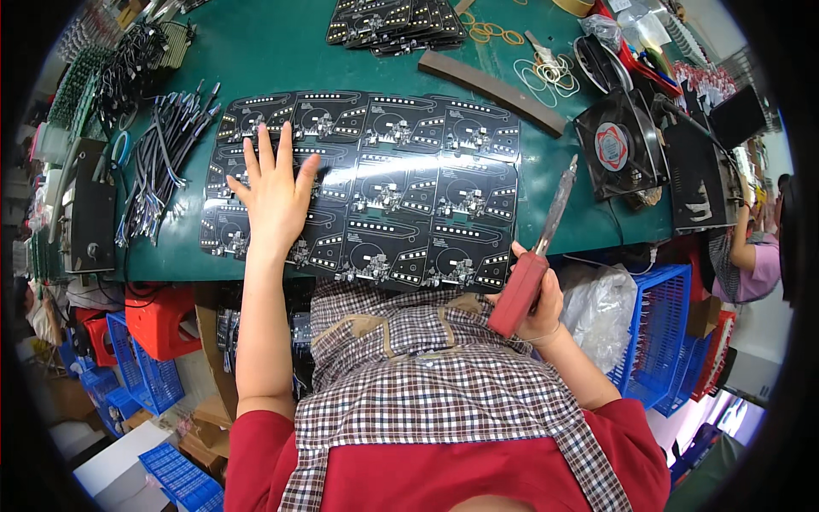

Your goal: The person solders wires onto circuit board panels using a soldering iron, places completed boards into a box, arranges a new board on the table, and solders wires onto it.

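Note:
My left hand [280,192] lies with fingers spread on the left part of a block of black circuit boards [392,181]. The boards are set in rows along the near edge of the green table and carry small pale parts and printed outlines. My right hand [548,309] is wrapped round the red handle of a soldering iron [520,294], just off the boards' near right corner. The iron's long metal barrel points up and away to the right, with its tip above the table, apart from the boards.
Grey cables [162,158] lie in a bundle at the left. Behind the boards are a brown bar [490,92], stacked black boards [392,24] and rubber bands [495,34]. A black fan [621,149] stands at the right. Blue crates [653,324] and a red stool [162,320] are below the table.

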Tool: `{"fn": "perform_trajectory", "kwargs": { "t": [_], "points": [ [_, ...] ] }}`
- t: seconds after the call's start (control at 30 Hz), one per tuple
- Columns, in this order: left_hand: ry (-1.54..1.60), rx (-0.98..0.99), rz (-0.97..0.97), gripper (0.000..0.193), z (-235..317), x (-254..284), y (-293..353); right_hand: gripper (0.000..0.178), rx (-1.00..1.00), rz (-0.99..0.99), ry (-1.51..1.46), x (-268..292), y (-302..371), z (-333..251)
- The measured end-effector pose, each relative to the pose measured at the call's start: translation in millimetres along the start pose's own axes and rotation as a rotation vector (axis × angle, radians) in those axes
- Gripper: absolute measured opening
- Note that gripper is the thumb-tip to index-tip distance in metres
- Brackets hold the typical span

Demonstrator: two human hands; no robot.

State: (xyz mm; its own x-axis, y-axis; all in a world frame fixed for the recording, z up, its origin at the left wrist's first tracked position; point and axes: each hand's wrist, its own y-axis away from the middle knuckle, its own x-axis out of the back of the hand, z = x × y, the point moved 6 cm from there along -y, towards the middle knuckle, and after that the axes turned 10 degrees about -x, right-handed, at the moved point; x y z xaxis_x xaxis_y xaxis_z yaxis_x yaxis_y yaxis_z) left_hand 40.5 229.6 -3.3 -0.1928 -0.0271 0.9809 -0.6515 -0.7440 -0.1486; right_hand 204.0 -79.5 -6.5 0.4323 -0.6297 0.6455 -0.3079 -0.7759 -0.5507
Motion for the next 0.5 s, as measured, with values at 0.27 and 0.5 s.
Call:
{"fn": "perform_trajectory", "kwargs": {
  "t": [0.27,0.5],
  "points": [
    [0.203,-0.866,-0.402,0.087,121.2,17.1,73.4,0.098,-0.019,-0.181,-0.047,45.6,-49.1,2.2],
    [0.282,-0.928,-0.28,0.072,121.3,8.5,69.3,0.083,-0.184,0.02,0.332,24.4,-169.5,37.8]
  ]
}}
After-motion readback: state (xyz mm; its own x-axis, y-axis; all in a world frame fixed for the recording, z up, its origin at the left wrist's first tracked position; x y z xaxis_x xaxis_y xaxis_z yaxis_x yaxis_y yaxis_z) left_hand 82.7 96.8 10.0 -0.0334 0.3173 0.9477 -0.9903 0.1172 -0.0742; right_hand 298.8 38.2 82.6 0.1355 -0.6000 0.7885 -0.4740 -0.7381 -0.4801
